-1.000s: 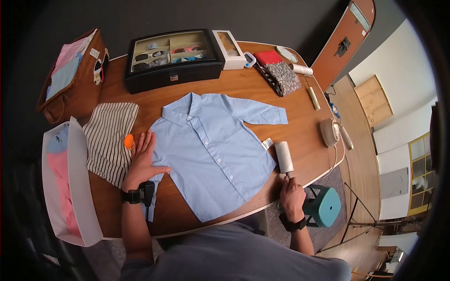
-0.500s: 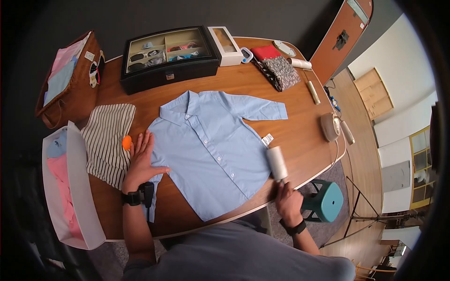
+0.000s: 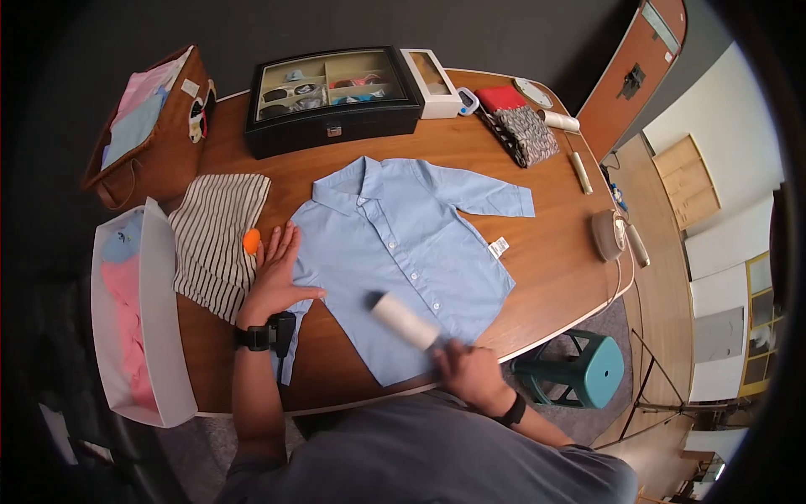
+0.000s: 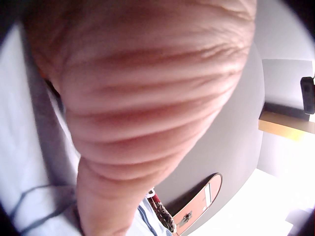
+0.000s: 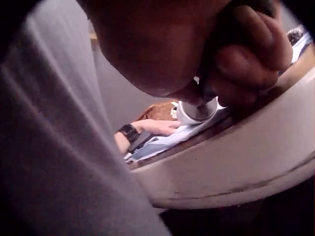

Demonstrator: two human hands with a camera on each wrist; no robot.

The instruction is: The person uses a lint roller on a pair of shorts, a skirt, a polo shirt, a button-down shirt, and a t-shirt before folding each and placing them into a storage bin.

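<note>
A light blue button-up shirt (image 3: pixel 403 244) lies spread out, front side up, on the wooden table (image 3: pixel 554 269). My left hand (image 3: pixel 279 273) rests with fingers spread on its left sleeve and side; in the left wrist view the hand (image 4: pixel 142 103) fills most of the picture. My right hand (image 3: pixel 474 374) grips the handle of a white lint roller (image 3: pixel 405 322), which overlaps the shirt's lower front and looks blurred. From the right wrist, curled fingers (image 5: pixel 246 69) show around the handle, with the roller's end (image 5: pixel 197 113) beyond them.
Left of the shirt lie a folded striped garment (image 3: pixel 218 239) with an orange item (image 3: pixel 251 242) and a white bin (image 3: pixel 159 336) of clothes. A brown basket (image 3: pixel 151 160) and black display case (image 3: pixel 336 134) stand behind. A handheld steamer (image 3: pixel 609 235) sits at right, near a teal stool (image 3: pixel 600 370).
My right hand has carried the lint roller from beside the shirt's right edge leftward over its lower front. The left hand has stayed on the sleeve; the head view has shifted slightly.
</note>
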